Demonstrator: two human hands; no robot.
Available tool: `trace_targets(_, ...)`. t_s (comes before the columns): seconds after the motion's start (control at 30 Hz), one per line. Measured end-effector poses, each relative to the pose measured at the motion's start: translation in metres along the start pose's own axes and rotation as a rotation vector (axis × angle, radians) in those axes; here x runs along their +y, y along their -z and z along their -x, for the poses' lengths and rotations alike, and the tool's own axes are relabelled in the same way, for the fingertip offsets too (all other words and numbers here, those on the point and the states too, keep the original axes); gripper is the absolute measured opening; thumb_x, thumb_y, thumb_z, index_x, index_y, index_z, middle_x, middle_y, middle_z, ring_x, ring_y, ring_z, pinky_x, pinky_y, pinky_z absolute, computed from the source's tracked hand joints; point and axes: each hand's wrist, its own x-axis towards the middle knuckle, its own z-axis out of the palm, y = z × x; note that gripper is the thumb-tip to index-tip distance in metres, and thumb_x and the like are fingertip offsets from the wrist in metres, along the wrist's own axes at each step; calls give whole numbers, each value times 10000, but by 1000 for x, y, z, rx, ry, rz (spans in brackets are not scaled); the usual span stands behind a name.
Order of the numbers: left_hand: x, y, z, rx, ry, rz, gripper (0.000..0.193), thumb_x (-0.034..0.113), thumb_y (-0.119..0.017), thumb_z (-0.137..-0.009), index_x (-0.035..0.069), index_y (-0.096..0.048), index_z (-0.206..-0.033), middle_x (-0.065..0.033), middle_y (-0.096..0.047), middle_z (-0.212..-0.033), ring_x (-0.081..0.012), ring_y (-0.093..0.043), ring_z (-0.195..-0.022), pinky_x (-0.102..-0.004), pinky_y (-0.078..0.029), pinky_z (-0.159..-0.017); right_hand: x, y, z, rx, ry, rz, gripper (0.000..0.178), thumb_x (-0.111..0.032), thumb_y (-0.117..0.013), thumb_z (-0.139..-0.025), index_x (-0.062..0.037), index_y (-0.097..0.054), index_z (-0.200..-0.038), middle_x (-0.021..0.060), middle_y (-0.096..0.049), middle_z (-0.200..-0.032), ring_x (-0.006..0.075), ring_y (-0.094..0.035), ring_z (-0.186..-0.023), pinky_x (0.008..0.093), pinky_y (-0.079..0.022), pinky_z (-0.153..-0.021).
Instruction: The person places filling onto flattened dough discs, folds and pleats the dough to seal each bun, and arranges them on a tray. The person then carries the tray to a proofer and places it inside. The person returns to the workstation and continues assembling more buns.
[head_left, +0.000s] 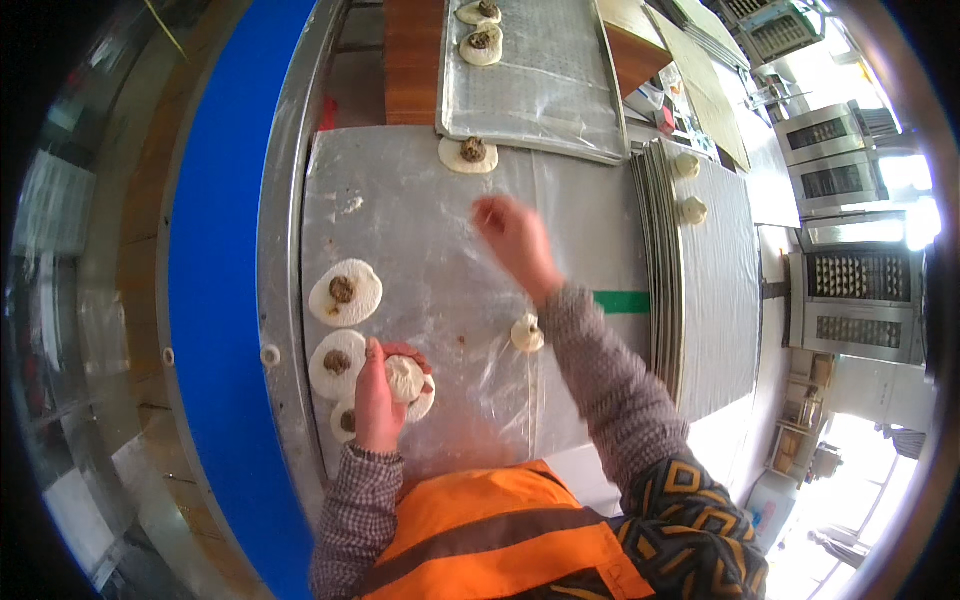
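Observation:
My left hand (378, 405) is closed round a pleated, pale dough bun (405, 380) near the table's left side. Raised over the middle of the metal table is my right hand (513, 240), its fingers smeared by motion; whether it holds anything cannot be made out. Beyond it lies a flat dough wrapper (455, 160) topped with brown filling, at the near edge of a tray. More filled wrappers, one at the left (362, 308) and one below it (322, 370), lie beside my left hand. A closed bun (527, 333) sits alone next to my right forearm.
A perforated metal tray (530, 95) with two filled wrappers covers the far part of the table. At right, a stack of trays (715, 290) carries two buns (692, 210). A blue strip (215, 300) runs past the table's left edge. Steel cabinets (860, 290) stand further right.

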Motion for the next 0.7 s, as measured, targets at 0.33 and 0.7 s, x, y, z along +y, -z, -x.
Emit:
trace_targets(0.33,2,-14,-23,68,13,59,494,429,-293,-1041,47,-578,-908,-121,-623,-878,-238,-649,-801,-347,-563,-606,76,-12,-178,-362,310,418,214,-209,-620,-802,-66,-702,-939,119,-679,-859,315,-639,-828,420,-512,-738)
trace_targets(0.7,8,-96,-61,-45,-27,-83,528,540,-389,-986,55,-579,-899,-86,-649,-795,-197,-675,-701,-320,-567,-526,9,57,-19,-578,-156,-611,113,-43,-638,-885,35,-687,-952,31,-687,-864,72,-601,-776,239,-509,-699)
